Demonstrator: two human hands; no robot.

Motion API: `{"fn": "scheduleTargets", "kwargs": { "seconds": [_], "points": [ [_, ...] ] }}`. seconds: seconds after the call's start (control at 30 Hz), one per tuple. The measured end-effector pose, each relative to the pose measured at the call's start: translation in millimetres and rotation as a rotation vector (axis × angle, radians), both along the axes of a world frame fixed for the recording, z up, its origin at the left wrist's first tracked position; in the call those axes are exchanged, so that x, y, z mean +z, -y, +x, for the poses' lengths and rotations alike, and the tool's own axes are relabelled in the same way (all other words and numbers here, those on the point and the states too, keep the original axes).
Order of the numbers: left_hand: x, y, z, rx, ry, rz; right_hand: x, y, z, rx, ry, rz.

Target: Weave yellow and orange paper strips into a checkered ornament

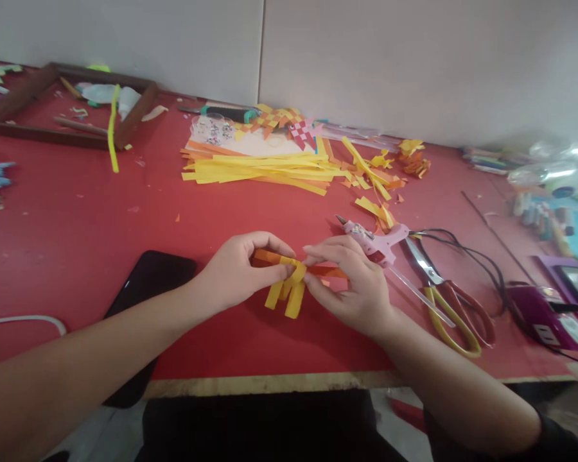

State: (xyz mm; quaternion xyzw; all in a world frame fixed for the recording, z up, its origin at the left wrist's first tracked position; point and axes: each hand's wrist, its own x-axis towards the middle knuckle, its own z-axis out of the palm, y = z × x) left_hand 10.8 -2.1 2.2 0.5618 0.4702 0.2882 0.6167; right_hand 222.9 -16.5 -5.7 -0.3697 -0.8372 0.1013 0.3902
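Observation:
Both hands meet over the red table (77, 224) near its front edge. My left hand (241, 269) pinches a small bundle of yellow and orange paper strips (289, 289), whose folded yellow ends hang down. My right hand (351, 282) pinches the same bundle from the right, thumb and fingertips on an orange strip that runs across. The strips look interlaced, though the fingers hide the crossing.
A pile of yellow and orange paper strips (264, 170) lies behind, with a woven paper piece (279, 120). A pink glue gun (373, 240) and yellow-handled scissors (443, 295) lie right. A black phone (149, 282) lies left, a wooden frame (43, 106) far left.

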Motion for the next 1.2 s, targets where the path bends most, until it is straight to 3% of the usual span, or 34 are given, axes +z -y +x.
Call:
{"fn": "scheduleTargets", "kwargs": {
  "seconds": [0.17,0.57,0.83,1.2],
  "points": [
    [0.5,1.1,1.0,-0.015,-0.023,-0.016,-0.5,-0.3,0.6,0.033,0.024,-0.006],
    [0.1,2.1,1.5,-0.033,0.041,-0.055,0.1,-1.8,1.3,0.047,-0.106,-0.228],
    [-1.2,2.1,0.7,-0.082,0.078,-0.081,4.3,0.6,0.7,0.037,-0.144,-0.506],
    [2.0,2.8,2.0,-0.138,0.217,-0.137,4.8,-1.6,2.5,0.173,-0.326,-0.836]
  ]
}}
